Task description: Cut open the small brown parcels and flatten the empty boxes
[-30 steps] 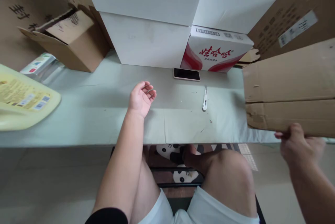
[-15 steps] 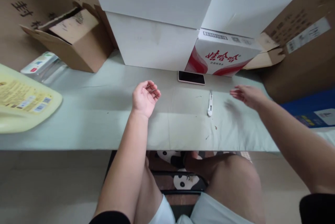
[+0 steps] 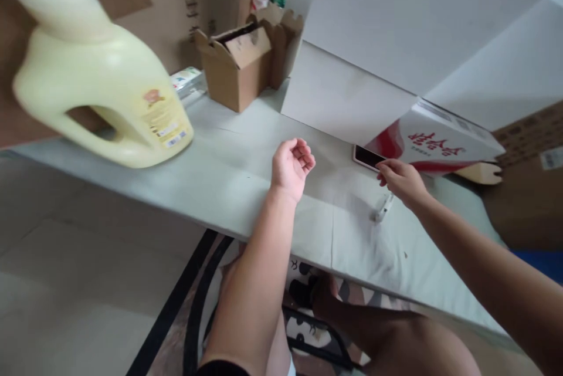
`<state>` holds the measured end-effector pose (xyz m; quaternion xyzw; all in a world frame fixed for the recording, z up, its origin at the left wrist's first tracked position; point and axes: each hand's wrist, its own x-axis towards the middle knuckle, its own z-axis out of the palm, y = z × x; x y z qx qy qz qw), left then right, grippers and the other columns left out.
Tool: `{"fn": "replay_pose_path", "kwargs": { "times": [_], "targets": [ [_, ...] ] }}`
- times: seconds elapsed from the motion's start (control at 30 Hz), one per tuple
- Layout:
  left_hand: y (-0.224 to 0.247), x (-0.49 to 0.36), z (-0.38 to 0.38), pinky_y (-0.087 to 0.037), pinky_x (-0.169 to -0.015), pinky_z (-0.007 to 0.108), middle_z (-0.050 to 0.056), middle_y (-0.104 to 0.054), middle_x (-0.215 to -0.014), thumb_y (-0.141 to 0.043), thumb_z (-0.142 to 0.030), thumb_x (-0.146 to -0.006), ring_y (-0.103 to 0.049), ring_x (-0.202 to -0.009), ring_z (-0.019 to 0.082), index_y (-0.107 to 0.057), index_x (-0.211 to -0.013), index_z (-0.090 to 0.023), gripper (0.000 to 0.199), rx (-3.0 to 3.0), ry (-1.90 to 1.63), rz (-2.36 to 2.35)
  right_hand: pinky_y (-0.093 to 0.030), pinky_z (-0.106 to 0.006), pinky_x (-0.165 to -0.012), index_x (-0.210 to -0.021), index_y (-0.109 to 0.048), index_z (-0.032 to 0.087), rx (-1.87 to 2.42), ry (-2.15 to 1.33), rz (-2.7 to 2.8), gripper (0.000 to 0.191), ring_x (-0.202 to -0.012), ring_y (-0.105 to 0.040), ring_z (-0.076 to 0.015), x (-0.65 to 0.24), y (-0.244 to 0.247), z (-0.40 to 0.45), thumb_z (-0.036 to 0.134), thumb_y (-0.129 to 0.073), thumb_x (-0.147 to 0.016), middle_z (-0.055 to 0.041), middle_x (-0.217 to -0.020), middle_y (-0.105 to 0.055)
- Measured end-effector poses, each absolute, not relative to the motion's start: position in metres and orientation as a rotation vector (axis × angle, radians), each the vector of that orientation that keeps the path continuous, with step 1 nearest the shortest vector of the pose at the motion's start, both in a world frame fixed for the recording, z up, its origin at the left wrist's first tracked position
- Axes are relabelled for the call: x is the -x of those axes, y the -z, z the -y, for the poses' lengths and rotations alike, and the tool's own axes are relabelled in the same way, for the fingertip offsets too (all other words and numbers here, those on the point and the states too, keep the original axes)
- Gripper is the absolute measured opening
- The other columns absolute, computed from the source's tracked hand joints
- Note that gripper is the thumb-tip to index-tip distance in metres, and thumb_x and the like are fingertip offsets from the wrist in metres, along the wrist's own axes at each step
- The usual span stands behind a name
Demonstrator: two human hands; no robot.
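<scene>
My left hand (image 3: 293,166) hovers palm up over the table, its fingers loosely curled and nothing in it. On the other side, my right hand (image 3: 403,182) reaches in from the right with bent fingers. Its fingertips overlap the right end of a phone (image 3: 366,156) in this view; whether they touch it I cannot tell. Just below that hand lies a small white utility knife (image 3: 384,208), blurred, with its upper end close under the palm. I see no object gripped in the right hand.
A pale yellow jug (image 3: 127,100) stands at the left beside an open cardboard box (image 3: 237,74). White boxes (image 3: 352,91) and a red-and-white carton (image 3: 440,141) line the back. Larger brown cartons (image 3: 523,212) stand at the right. The table edge (image 3: 259,250) runs before my legs.
The view has turned left, bringing more of the jug into sight. My right hand has moved left towards the phone and the knife. My left hand keeps its curled pose.
</scene>
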<state>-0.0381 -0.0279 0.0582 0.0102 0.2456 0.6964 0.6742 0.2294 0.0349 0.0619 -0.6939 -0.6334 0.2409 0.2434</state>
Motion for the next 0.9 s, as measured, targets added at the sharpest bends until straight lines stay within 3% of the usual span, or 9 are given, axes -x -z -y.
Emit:
{"fn": "replay_pose_path", "kwargs": {
  "times": [0.13, 0.2, 0.3, 0.37, 0.43, 0.5, 0.63, 0.73, 0.9],
  "targets": [
    [-0.062, 0.057, 0.029, -0.039, -0.056, 0.022, -0.003, -0.05, -0.06, -0.049, -0.024, -0.083, -0.047, -0.049, 0.007, -0.054, -0.07, -0.016, 0.016, 0.087, -1.655, -0.534, -0.045, -0.027, -0.063, -0.082, -0.071, 0.019, 1.689, -0.574, 2.077, 0.014, -0.064, -0.062, -0.0165, -0.13, -0.077, -0.066, 0.026, -0.059, -0.084, -0.002, -0.067, -0.068],
    [-0.062, 0.063, 0.027, -0.036, -0.055, 0.022, -0.004, -0.046, -0.057, -0.048, -0.022, -0.082, -0.043, -0.047, 0.007, -0.051, -0.067, -0.017, 0.017, 0.181, -1.685, -0.546, -0.046, -0.031, -0.069, -0.077, -0.07, 0.019, 1.512, -0.327, 2.303, 0.016, -0.069, -0.062, -0.0189, -0.074, -0.088, -0.082, 0.024, -0.057, -0.085, -0.0041, -0.069, -0.068],
    [-0.059, 0.069, 0.022, -0.03, -0.054, 0.023, -0.006, -0.039, -0.054, -0.048, -0.02, -0.079, -0.036, -0.044, 0.006, -0.046, -0.064, -0.017, 0.015, 0.327, -1.676, -0.559, -0.05, -0.034, -0.079, -0.086, -0.071, 0.017, 1.319, -0.214, 2.431, 0.018, -0.08, -0.065, -0.0214, 0.01, -0.105, -0.104, 0.019, -0.053, -0.089, -0.0066, -0.08, -0.07],
    [-0.057, 0.071, 0.019, -0.029, -0.056, 0.024, -0.006, -0.037, -0.054, -0.048, -0.019, -0.077, -0.033, -0.044, 0.006, -0.044, -0.063, -0.018, 0.014, 0.375, -1.662, -0.55, -0.051, -0.035, -0.095, -0.099, -0.072, 0.015, 1.158, -0.261, 2.501, 0.021, -0.1, -0.066, -0.0211, 0.061, -0.112, -0.116, 0.012, -0.053, -0.09, -0.0094, -0.107, -0.071],
    [-0.056, 0.074, 0.017, -0.029, -0.058, 0.025, -0.006, -0.037, -0.054, -0.048, -0.019, -0.076, -0.032, -0.044, 0.006, -0.043, -0.063, -0.018, 0.013, 0.379, -1.656, -0.539, -0.043, -0.034, -0.112, -0.114, -0.071, 0.015, 1.026, -0.326, 2.566, 0.031, -0.126, -0.058, -0.0208, 0.102, -0.112, -0.126, 0.007, -0.058, -0.087, -0.0113, -0.14, -0.058],
    [-0.055, 0.078, 0.017, -0.028, -0.059, 0.026, -0.006, -0.036, -0.054, -0.048, -0.019, -0.075, -0.031, -0.045, 0.007, -0.043, -0.063, -0.018, 0.013, 0.368, -1.649, -0.542, -0.039, -0.034, -0.117, -0.123, -0.068, 0.013, 1.005, -0.41, 2.593, 0.039, -0.136, -0.051, -0.0223, 0.129, -0.108, -0.135, 0.007, -0.062, -0.085, -0.0118, -0.153, -0.047],
    [-0.055, 0.087, 0.02, -0.028, -0.059, 0.026, -0.006, -0.036, -0.055, -0.048, -0.019, -0.075, -0.031, -0.045, 0.007, -0.043, -0.064, -0.018, 0.013, 0.387, -1.664, -0.56, -0.054, -0.036, -0.099, -0.131, -0.062, 0.008, 1.092, -0.744, 2.424, 0.042, -0.102, -0.071, -0.0191, 0.138, -0.093, -0.15, 0.009, -0.054, -0.09, -0.0115, -0.121, -0.068],
    [-0.053, 0.094, 0.023, -0.027, -0.058, 0.025, -0.006, -0.035, -0.055, -0.046, -0.018, -0.078, -0.032, -0.045, 0.007, -0.042, -0.064, -0.018, 0.015, 0.401, -1.693, -0.568, -0.059, -0.031, -0.083, -0.114, -0.071, 0.013, 1.02, -0.763, 2.208, 0.034, -0.077, -0.073, -0.0138, 0.108, -0.085, -0.148, 0.006, -0.052, -0.087, -0.007, -0.112, -0.071],
    [-0.043, 0.105, 0.026, -0.031, -0.061, 0.024, -0.006, -0.035, -0.059, -0.044, -0.018, -0.084, -0.037, -0.052, 0.007, -0.038, -0.064, -0.019, 0.02, 0.471, -2.055, -0.871, -0.058, -0.03, -0.064, -0.085, -0.076, 0.018, 0.895, -0.733, 2.001, 0.018, -0.064, -0.069, -0.0155, -0.001, -0.081, -0.088, 0.021, -0.058, -0.085, -0.0038, -0.082, -0.073]
  ]
}}
